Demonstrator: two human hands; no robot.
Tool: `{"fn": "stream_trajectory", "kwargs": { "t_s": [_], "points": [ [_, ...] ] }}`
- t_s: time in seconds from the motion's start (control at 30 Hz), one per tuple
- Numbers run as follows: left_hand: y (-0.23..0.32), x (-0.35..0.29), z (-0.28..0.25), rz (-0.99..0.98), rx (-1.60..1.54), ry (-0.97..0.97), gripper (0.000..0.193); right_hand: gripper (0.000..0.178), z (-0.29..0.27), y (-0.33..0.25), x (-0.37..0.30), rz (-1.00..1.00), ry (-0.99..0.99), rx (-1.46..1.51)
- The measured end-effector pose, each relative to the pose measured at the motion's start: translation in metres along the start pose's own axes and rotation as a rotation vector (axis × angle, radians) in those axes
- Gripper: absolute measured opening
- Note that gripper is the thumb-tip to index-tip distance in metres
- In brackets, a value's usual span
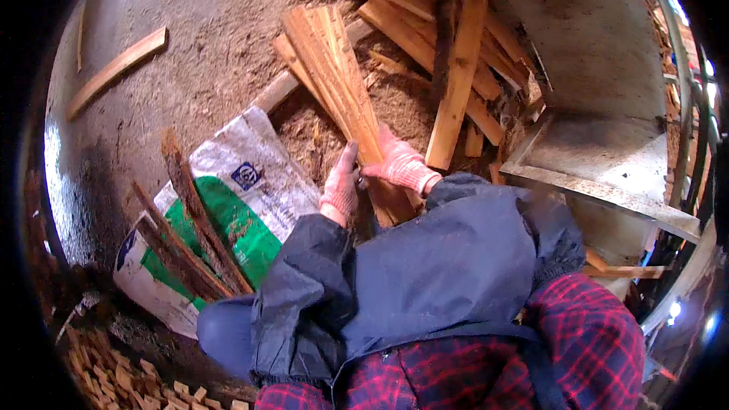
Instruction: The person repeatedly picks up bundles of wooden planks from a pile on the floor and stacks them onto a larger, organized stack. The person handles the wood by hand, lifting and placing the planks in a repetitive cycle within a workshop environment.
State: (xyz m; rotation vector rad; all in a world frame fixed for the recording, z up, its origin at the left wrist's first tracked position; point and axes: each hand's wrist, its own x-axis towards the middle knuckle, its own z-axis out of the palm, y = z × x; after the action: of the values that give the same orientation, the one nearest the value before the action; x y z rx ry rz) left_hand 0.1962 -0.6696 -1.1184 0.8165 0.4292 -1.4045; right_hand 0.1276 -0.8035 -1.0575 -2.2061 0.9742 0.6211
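Both of my hands wear pink knit gloves and hold a bundle of thin wooden slats [334, 76] that fans up and to the left. My left hand [341, 187] grips the bundle's lower left side with the thumb up along it. My right hand [400, 165] closes over the bundle from the right, just above its lower end. The bundle's bottom end [391, 201] rests against my dark blue jacket sleeves.
A pile of wooden planks [456, 53] lies ahead on sawdust. A white and green woven sack [243, 205] lies at the left with dark bark strips [190, 220] on it. A loose plank [114, 70] is far left. A grey metal machine table [600, 175] stands right. Small wood blocks [121, 380] lie bottom left.
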Motion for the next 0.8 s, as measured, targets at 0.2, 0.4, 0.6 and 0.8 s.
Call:
{"fn": "stream_trajectory", "kwargs": {
  "t_s": [0.2,0.4,0.6,0.8],
  "points": [
    [0.009,-0.021,-0.002,0.006,-0.315,-0.050,0.045,0.089,0.006,-0.020,-0.021,-0.418,0.074,0.247],
    [0.020,-0.019,-0.018,0.277,0.462,0.441,0.045,0.071,0.007,-0.014,0.003,-0.032,0.245,0.344],
    [0.046,-0.038,-0.007,0.261,0.001,0.265,0.031,0.078,-0.003,-0.021,-0.001,-0.287,0.328,0.288],
    [0.077,-0.044,0.006,0.317,-0.423,-0.005,0.025,0.065,-0.012,-0.038,-0.025,-0.206,-0.620,0.843]
  ]
}}
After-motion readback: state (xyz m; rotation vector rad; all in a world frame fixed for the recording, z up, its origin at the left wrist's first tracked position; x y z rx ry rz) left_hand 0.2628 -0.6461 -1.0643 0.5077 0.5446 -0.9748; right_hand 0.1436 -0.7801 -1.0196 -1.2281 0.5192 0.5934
